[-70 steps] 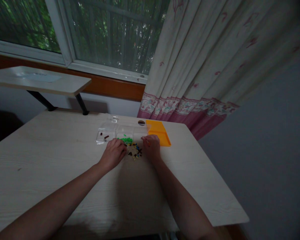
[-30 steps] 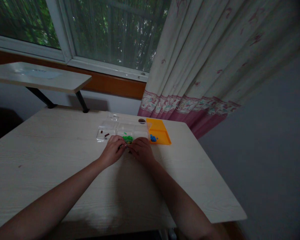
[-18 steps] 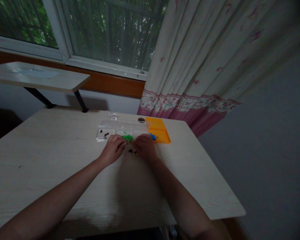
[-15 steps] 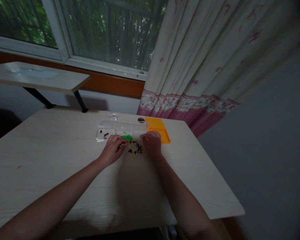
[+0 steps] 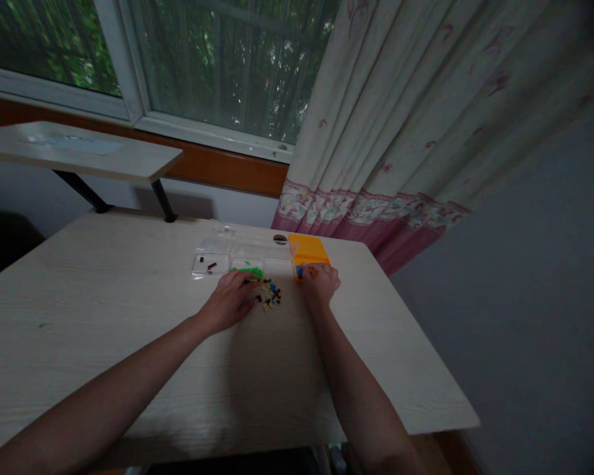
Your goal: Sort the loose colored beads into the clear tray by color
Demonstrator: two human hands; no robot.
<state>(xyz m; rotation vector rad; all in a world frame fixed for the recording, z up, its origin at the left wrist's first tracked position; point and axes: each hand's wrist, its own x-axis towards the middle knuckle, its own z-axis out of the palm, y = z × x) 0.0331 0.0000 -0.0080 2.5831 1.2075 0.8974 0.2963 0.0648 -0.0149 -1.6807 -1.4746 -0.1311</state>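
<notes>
My left hand (image 5: 229, 298) rests at the left edge of a small pile of mixed tiny building bricks (image 5: 272, 295), thumb and fingers apart. Black, yellow, blue and brown pieces show in that pile. My right hand (image 5: 321, 285) is over the front of an orange box (image 5: 309, 247), fingers curled together. Blue bricks (image 5: 299, 271) show at its fingertips; whether they are gripped or lie in the box is unclear. Behind my left hand, a clear divided case (image 5: 212, 247) has green bricks (image 5: 250, 270) in one compartment and a few dark red bricks (image 5: 212, 266) in another.
A raised white shelf (image 5: 79, 155) on black legs stands at the desk's back left. Near the back edge is a round cable hole (image 5: 280, 239). A flowered curtain (image 5: 376, 132) hangs behind the desk, beside a window.
My right hand has moved right, from beside the pile to the front of the orange box, and blue bricks now show there. My left hand has shifted slightly and its fingers have spread.
</notes>
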